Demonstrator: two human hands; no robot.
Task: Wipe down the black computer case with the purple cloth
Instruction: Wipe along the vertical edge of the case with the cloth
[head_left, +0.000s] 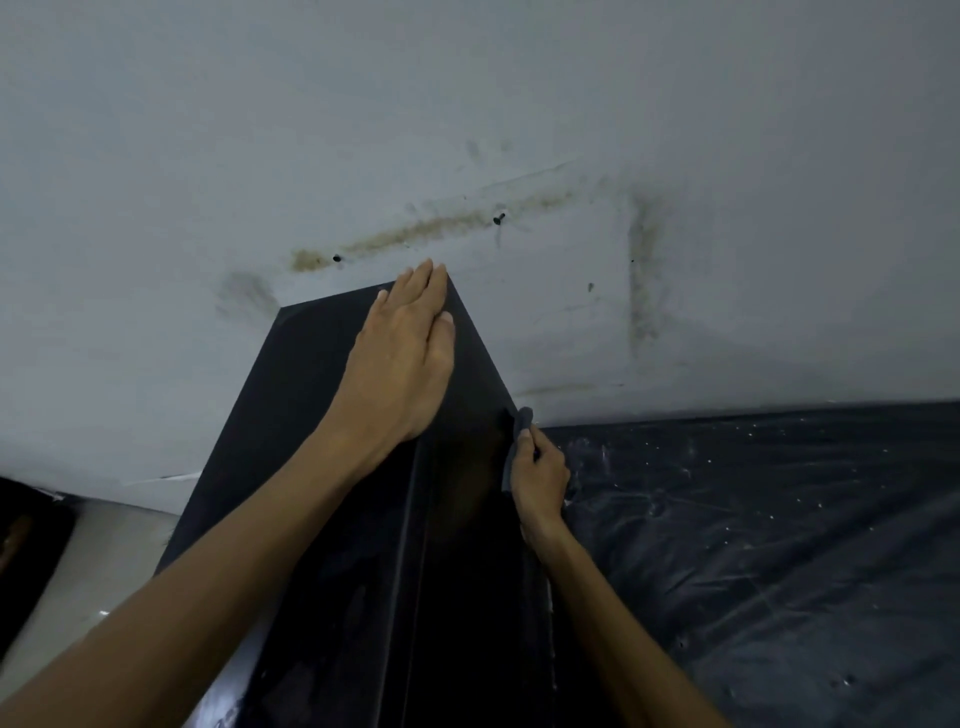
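Wiping under way along the case's right edge

The black computer case (291, 415) stands against a stained pale wall (519, 130), its far end touching or almost touching the wall. A crinkled black plastic sheet (779, 519) lies beside it on the right, and bare floor (104, 545) shows on the left. The left hand (405, 358) lies flat on the top panel near the far corner, fingers straight and together, gripping nothing; I judge that it is steadying the case. The right hand (540, 478) has its fingers curled round the purple cloth (522, 421), which looks dark grey in this dim light, and presses it against the upper right edge of the case, partway along its length.

The job looks to be in progress, not finished. The cloth is on the right side, but the frame cannot show which panels are already clean. The top reads smooth and matt, while a few pale smudges show near the bottom of the view. The left face, and the side panel below the cloth, may well be left to wipe
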